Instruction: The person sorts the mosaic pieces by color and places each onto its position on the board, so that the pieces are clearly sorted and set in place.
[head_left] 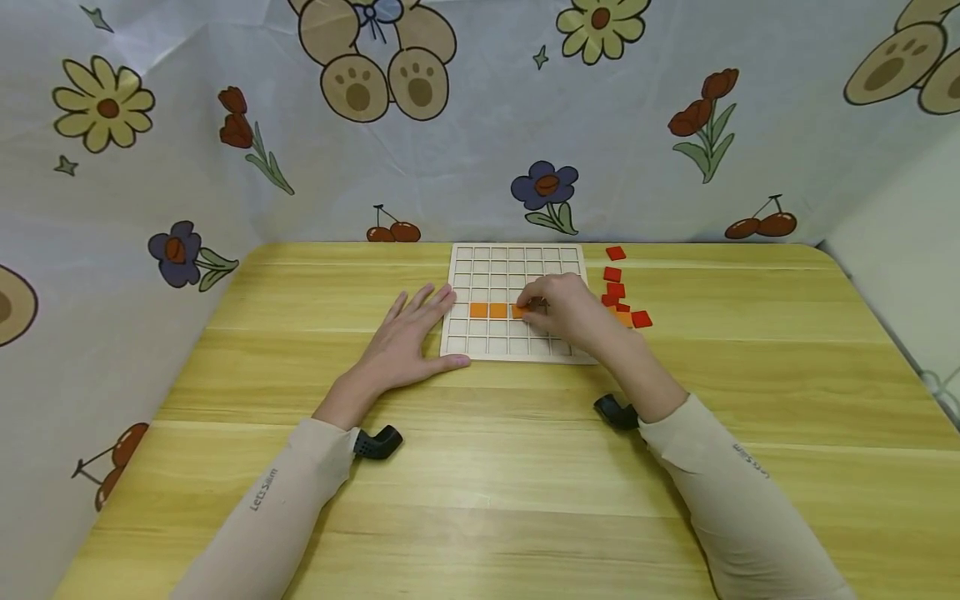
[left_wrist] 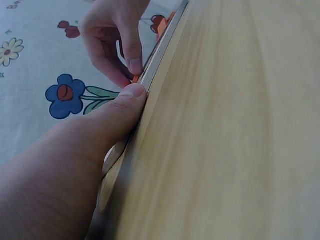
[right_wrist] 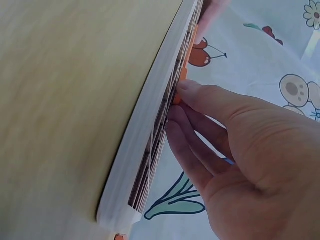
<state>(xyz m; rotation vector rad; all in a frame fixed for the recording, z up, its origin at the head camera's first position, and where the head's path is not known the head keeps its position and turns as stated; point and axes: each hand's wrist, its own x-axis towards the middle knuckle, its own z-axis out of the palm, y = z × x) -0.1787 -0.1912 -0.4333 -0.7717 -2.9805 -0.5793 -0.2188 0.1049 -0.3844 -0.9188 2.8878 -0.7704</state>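
Note:
A pale wooden grid board (head_left: 517, 359) lies flat near the table's far edge. Two orange square tiles (head_left: 498, 310) sit side by side in one of its rows. Just right of them, my right hand (head_left: 566, 308) pinches a third orange tile (right_wrist: 179, 95) between thumb and fingers, right at the grid cells. My left hand (head_left: 405, 342) is spread at the board's left side, fingertips on its left edge and thumb against the near left corner. In the left wrist view the left thumb (left_wrist: 125, 102) presses along the board's side.
Several red tiles (head_left: 616, 290) lie scattered on the table right of the board, with an orange tile (head_left: 625, 319) among them, partly behind the right wrist. A patterned cloth (head_left: 465, 167) hangs behind the wooden table (head_left: 480, 500). Black devices (head_left: 378, 442) stick out from both cuffs.

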